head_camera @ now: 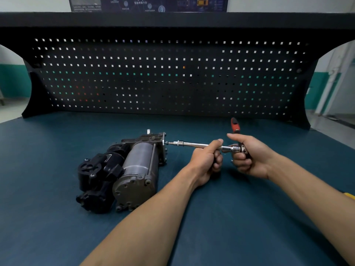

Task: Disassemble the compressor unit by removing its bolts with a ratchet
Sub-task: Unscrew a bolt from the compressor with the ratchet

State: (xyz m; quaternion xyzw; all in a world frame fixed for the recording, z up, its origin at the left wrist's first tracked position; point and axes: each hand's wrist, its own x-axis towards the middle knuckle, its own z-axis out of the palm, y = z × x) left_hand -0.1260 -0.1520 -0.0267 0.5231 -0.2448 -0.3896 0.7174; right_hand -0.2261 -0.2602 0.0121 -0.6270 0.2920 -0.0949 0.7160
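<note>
Well, on the bench [48,189] I count one compressor [123,175], one ratchet [234,126] with one long extension bar [192,144] on it, and two bare hands at work.

The compressor lies on its side, left of the middle of the frame. Its long axis runs from the lower left up toward the centre. The round grey end cover faces the lower edge of the frame, and the far end plate sits near the centre. Black housings cling to its left flank. Small bolts ring the end cover; I cannot count them surely.

The extension bar lies nearly level across the middle of the frame, right of the compressor. Its tip points left and meets the far end plate at the upper corner. Whether it is seated on a bolt there I cannot tell. The ratchet's handle stands crosswise to the bar, red end pointing up toward the pegboard [153,77].

The left hand [208,160] is wrapped round the bar's right part, fingers curled under, thumb laid along the top. The right hand [247,156] is just beside it, closed round the ratchet at its head, thumb on top.

One yellow thing [350,195] peeks in at the right edge, beyond the right forearm.
</note>
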